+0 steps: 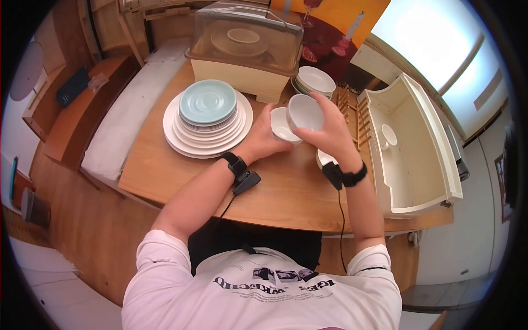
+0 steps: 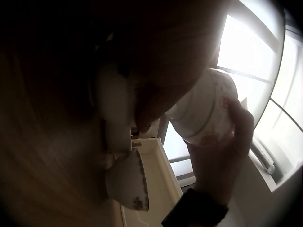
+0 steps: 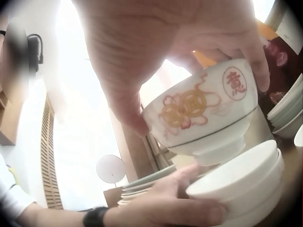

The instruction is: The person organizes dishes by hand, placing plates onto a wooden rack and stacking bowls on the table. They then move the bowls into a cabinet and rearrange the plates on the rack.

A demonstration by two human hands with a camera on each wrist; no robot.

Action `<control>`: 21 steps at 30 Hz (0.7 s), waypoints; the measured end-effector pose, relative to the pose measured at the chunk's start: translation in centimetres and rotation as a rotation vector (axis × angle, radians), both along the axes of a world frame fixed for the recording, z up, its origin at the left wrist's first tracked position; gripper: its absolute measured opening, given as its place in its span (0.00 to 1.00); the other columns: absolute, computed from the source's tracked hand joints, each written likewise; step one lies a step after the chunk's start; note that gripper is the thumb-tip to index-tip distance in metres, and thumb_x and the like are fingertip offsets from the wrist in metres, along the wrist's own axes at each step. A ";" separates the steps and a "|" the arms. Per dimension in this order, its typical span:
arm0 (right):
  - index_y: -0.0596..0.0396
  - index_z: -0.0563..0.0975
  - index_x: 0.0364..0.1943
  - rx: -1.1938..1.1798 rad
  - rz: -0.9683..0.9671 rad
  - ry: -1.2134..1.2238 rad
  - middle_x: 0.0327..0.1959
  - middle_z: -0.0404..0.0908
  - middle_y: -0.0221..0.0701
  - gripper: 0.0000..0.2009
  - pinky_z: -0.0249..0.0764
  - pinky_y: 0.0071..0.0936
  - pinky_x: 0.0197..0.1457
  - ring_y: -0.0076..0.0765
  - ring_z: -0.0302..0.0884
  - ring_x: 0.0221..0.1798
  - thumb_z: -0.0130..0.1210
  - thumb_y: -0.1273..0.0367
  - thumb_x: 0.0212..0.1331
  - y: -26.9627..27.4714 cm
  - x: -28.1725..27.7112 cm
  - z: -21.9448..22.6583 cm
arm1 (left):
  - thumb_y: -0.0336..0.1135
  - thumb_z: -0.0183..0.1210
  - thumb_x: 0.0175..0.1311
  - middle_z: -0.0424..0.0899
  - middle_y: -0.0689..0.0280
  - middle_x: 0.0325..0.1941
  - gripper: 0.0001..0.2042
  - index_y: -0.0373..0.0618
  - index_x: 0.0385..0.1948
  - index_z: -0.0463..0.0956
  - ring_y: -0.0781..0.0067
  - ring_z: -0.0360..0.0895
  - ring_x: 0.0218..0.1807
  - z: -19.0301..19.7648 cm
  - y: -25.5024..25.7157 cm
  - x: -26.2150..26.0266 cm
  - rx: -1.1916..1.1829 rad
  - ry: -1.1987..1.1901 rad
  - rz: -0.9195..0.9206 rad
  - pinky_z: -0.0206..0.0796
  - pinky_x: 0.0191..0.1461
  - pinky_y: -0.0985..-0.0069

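Note:
My right hand (image 1: 331,132) grips a white bowl (image 3: 203,106) by its sides, thumb on one side and fingers on the other. This bowl has a gold and red pattern, a red character in a circle and a dark line near its foot. It is tilted close over plain white bowls (image 3: 241,189), which are stacked one in another. My left hand (image 1: 258,140) holds that stack at its side, thumb and fingers round it. Next to my right wrist stands another bowl (image 2: 129,182) with a patterned rim, partly hidden by the wrist in the head view.
Left on the wooden table (image 1: 269,203) are stacked plates (image 1: 208,102), pale blue on top. Behind stands a cream box with a clear brown lid (image 1: 247,41). Stacked dishes (image 1: 316,80) and a wooden rack (image 1: 352,118) stand beyond my right hand. A cup (image 1: 388,135) lies in the cream bin (image 1: 410,187).

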State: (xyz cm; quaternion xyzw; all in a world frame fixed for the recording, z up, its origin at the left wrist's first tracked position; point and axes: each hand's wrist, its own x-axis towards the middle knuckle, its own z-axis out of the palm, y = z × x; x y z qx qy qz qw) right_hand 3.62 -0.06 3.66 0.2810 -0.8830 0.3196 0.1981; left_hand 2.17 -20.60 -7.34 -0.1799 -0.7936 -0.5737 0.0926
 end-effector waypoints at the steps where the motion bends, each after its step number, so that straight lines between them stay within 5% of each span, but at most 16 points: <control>1: 0.66 0.72 0.69 0.005 0.018 -0.039 0.64 0.80 0.52 0.46 0.73 0.43 0.71 0.54 0.78 0.68 0.77 0.58 0.42 0.5 1.2 0.7 | 0.42 0.86 0.40 0.71 0.47 0.73 0.61 0.32 0.77 0.52 0.52 0.69 0.76 -0.3 0.1 0.0 -0.015 0.012 0.032 0.62 0.79 0.63; 8: 0.64 0.72 0.67 0.207 0.151 -0.173 0.62 0.79 0.53 0.46 0.74 0.48 0.69 0.60 0.76 0.66 0.76 0.55 0.42 3.0 8.6 -0.7 | 0.44 0.85 0.40 0.73 0.45 0.69 0.55 0.31 0.72 0.60 0.47 0.72 0.72 -0.6 0.1 -0.5 0.040 0.074 -0.001 0.65 0.76 0.61; 12: 0.64 0.72 0.66 0.311 0.152 -0.154 0.59 0.77 0.52 0.44 0.75 0.48 0.66 0.61 0.75 0.62 0.75 0.57 0.41 2.7 10.4 -3.3 | 0.46 0.86 0.41 0.77 0.49 0.67 0.54 0.32 0.70 0.61 0.56 0.75 0.70 -1.4 0.2 -0.8 0.007 0.075 0.057 0.68 0.74 0.64; 21: 0.66 0.72 0.65 0.318 0.175 0.111 0.64 0.74 0.56 0.41 0.71 0.54 0.71 0.65 0.73 0.66 0.73 0.59 0.46 2.7 9.7 -5.7 | 0.45 0.86 0.41 0.77 0.50 0.67 0.54 0.32 0.70 0.60 0.57 0.76 0.70 -1.0 0.2 -0.3 -0.004 0.061 0.072 0.69 0.73 0.65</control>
